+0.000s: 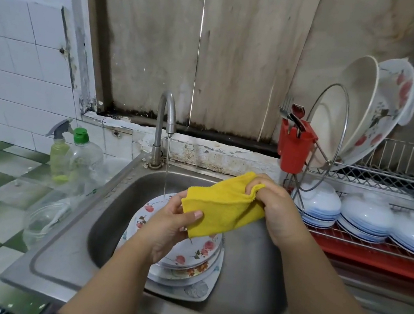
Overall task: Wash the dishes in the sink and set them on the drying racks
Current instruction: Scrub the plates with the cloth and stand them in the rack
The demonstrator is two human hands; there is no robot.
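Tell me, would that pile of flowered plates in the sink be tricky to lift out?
Probably, yes. The plates sit under the running tap, so they are likely wet and slippery. They look like glazed ceramic, so likely stiff, breakable and heavy as a pile. They are stacked unevenly on a square plate, so a push might slide the top ones.
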